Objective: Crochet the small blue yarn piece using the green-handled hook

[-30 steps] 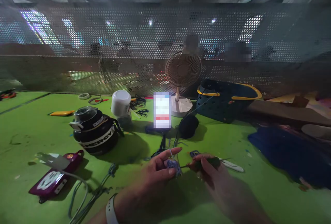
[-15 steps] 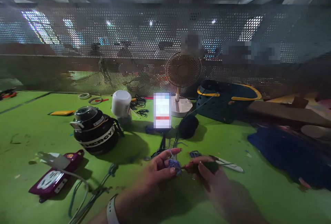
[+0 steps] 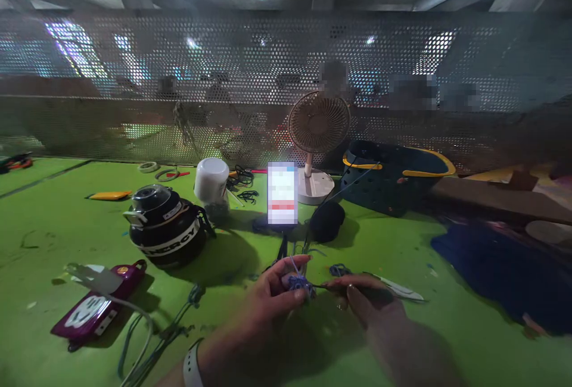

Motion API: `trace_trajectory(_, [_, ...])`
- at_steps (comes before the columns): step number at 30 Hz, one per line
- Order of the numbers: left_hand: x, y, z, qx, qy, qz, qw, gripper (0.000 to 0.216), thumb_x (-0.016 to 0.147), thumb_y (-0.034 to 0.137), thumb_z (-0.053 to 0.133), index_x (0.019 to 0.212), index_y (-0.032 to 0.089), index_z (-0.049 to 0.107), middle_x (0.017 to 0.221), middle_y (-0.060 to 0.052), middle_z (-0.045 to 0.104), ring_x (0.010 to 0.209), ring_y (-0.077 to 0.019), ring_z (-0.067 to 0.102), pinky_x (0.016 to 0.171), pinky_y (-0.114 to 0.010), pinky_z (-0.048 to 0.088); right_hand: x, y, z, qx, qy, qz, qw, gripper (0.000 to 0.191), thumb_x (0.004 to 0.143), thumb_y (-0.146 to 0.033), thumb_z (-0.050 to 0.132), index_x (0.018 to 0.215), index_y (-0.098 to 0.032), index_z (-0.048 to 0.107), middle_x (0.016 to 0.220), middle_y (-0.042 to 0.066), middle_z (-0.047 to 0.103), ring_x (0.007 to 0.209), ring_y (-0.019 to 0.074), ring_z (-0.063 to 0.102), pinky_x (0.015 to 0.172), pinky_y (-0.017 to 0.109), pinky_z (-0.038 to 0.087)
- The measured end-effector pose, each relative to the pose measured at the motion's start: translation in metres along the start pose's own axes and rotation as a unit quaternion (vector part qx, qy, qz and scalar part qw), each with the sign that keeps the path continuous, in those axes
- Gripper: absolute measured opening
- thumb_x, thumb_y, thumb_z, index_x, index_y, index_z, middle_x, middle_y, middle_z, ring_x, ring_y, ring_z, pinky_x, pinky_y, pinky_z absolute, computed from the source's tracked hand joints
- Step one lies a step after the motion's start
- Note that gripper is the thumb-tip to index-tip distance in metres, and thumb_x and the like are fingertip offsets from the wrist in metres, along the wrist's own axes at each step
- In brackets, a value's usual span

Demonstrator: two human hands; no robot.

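Between the thumb and fingers of my left hand point(image 3: 277, 292) is a small piece of blue-purple crochet point(image 3: 300, 284). A strand of yarn runs up from it over the raised index finger. My right hand point(image 3: 369, 300) pinches a thin crochet hook point(image 3: 320, 286), its tip at the piece's right edge; most of the hook is hidden by the fingers. Just behind the right hand lies a small coil of blue yarn point(image 3: 339, 270). A slim white tool point(image 3: 401, 290), partly covered by that hand, rests on the green table point(image 3: 250, 351).
A lit phone point(image 3: 282, 193) stands ahead, with a dark yarn ball point(image 3: 328, 221), a fan point(image 3: 319, 122) and a dark basket point(image 3: 393, 181) around it. To the left are a black jug point(image 3: 167, 226), a white tub point(image 3: 211, 180) and a purple power strip point(image 3: 96, 306). Dark blue cloth point(image 3: 496, 268) lies right.
My right hand has drawn slightly right, so more of the hook's shaft shows between it and the crochet piece. The left hand keeps its hold. The whole view has shifted a little.
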State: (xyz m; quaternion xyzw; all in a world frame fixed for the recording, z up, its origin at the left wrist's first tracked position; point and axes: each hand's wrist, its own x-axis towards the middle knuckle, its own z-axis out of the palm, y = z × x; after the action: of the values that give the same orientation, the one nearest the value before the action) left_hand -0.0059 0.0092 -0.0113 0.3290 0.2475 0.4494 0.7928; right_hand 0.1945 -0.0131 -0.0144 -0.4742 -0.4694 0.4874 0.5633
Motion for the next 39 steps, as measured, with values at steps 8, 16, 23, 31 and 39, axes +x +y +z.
trace_trajectory(8, [0.001,0.000,0.002,-0.009,-0.005,0.007,1.000,0.061,0.068,0.023,0.085,0.123,0.016,0.060,0.089,-0.005,0.067,0.080,-0.0151,0.061,0.078,-0.028,0.044,0.000,-0.016,0.001,-0.017,-0.032,-0.007,0.999,0.012,0.078,-0.038,0.074,0.081,-0.027,0.077,0.080,0.006,0.077,0.072,0.0230,0.071,0.067,0.036,0.060])
trace_trajectory(16, [0.000,0.000,0.001,-0.011,-0.010,0.014,1.000,0.054,0.072,0.019,0.082,0.122,0.017,0.062,0.091,-0.005,0.068,0.082,-0.0140,0.062,0.078,-0.026,0.043,-0.002,-0.022,0.005,0.003,0.003,0.000,1.000,0.010,0.075,-0.039,0.076,0.077,-0.030,0.076,0.080,0.003,0.077,0.068,0.0217,0.070,0.062,0.034,0.060])
trace_trajectory(23, [0.002,-0.003,-0.004,-0.002,-0.020,0.019,1.000,0.053,0.072,0.021,0.082,0.122,0.019,0.062,0.089,-0.003,0.067,0.083,-0.0132,0.062,0.079,-0.025,0.042,-0.003,-0.026,0.002,0.011,-0.028,0.043,0.999,0.014,0.077,-0.041,0.075,0.079,-0.027,0.077,0.076,0.005,0.077,0.067,0.0222,0.071,0.059,0.033,0.060])
trace_trajectory(31, [0.001,-0.001,0.002,-0.002,-0.015,0.025,1.000,0.051,0.073,0.021,0.082,0.120,0.020,0.064,0.092,-0.004,0.070,0.086,-0.0137,0.064,0.081,-0.025,0.042,0.000,-0.009,0.002,0.000,-0.049,-0.014,0.999,0.006,0.078,-0.036,0.076,0.082,-0.031,0.077,0.081,0.000,0.079,0.070,0.0169,0.073,0.062,0.025,0.061])
trace_trajectory(39, [-0.001,0.001,0.005,0.014,-0.016,0.005,1.000,0.053,0.073,0.022,0.082,0.122,0.021,0.062,0.085,-0.002,0.070,0.081,-0.0115,0.063,0.079,-0.023,0.042,0.000,-0.015,-0.005,-0.088,-0.121,-0.177,0.973,0.017,0.082,-0.035,0.072,0.098,-0.037,0.077,0.098,0.000,0.079,0.092,0.0213,0.074,0.084,0.032,0.060])
